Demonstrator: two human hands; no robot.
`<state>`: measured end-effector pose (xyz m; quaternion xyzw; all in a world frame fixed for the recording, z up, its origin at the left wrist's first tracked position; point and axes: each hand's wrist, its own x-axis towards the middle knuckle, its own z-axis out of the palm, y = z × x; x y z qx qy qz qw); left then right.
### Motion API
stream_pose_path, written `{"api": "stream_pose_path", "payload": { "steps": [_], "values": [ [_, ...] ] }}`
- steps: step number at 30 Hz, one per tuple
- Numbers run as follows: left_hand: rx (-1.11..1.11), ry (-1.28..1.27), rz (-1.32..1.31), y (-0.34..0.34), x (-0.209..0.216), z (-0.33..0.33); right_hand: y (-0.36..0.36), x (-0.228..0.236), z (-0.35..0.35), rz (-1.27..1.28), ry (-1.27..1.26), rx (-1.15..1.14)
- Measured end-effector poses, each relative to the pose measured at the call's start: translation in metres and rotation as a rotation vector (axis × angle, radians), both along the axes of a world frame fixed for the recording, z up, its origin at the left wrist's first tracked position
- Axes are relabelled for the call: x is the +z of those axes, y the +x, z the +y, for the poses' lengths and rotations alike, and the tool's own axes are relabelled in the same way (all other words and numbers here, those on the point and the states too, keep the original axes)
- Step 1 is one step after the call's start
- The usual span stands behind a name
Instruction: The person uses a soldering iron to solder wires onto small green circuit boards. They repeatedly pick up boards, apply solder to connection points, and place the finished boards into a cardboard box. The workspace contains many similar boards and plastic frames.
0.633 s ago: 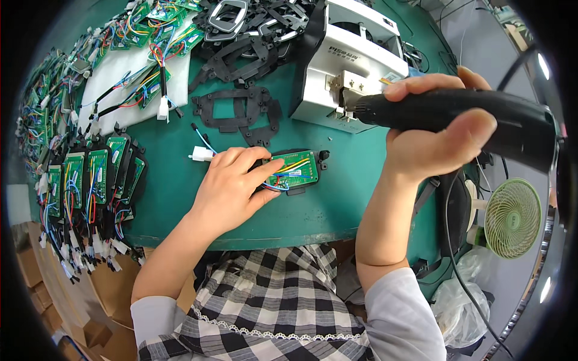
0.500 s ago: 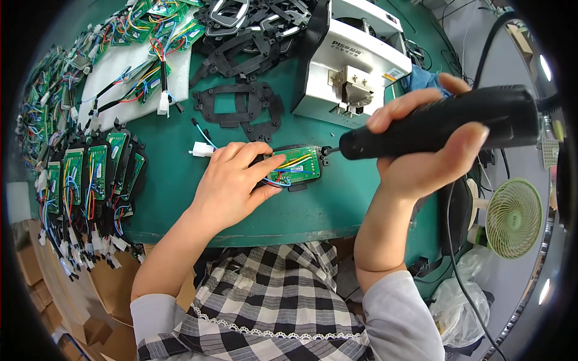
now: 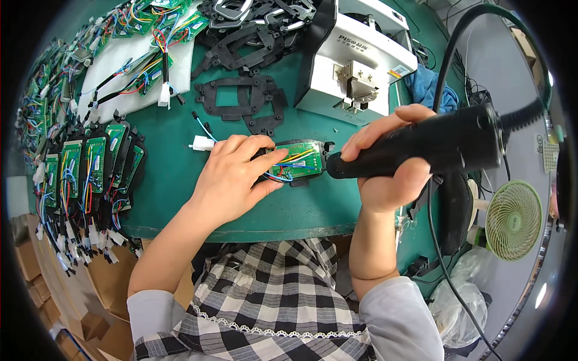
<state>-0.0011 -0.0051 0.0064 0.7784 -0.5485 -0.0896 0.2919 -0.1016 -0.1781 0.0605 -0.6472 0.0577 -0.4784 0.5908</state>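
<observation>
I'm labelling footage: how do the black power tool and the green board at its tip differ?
The black power tool is gripped in the right hand; the green board lies partly under the left hand. The tool is thick and rounded; the board flat, with coloured wires.

On the green counter (image 3: pixel 159 201), near its front edge, partly under the left hand (image 3: pixel 226 171): green rectangular circuit board (image 3: pixel 309 157). Just right of it, in the right hand (image 3: pixel 385 188): black cylindrical power driver (image 3: pixel 448 141). Behind, flat black plastic frames (image 3: pixel 232 112), then heap of similar frames (image 3: pixel 244 51). Left, row of wired green boards (image 3: pixel 71 165); behind that, white foam sheet (image 3: pixel 105 75). Behind right, boxy silver metal machine (image 3: pixel 328 78).
</observation>
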Motion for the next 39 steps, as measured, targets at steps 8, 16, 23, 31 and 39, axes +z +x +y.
{"api": "stream_pose_path", "payload": {
  "steps": [8, 16, 23, 31, 39],
  "values": [
    [-0.026, 0.008, 0.007, 0.002, 0.003, 0.002, -0.011, 0.001, -0.002, 0.130, -0.083, 0.100],
    [-0.001, -0.121, 0.136, 0.000, -0.001, -0.003, 0.014, 0.059, -0.057, -0.176, -0.085, -0.296],
    [-0.040, -0.116, 0.057, 0.001, -0.004, -0.001, 0.038, 0.061, -0.062, -0.069, -0.309, -0.301],
    [-0.032, -0.193, 0.036, 0.002, -0.008, 0.001, 0.033, 0.053, -0.035, -0.031, -0.228, -0.216],
    [-0.028, -0.229, 0.014, 0.003, -0.013, -0.001, 0.046, 0.020, 0.010, -0.013, 0.021, 0.115]
  ]
}}
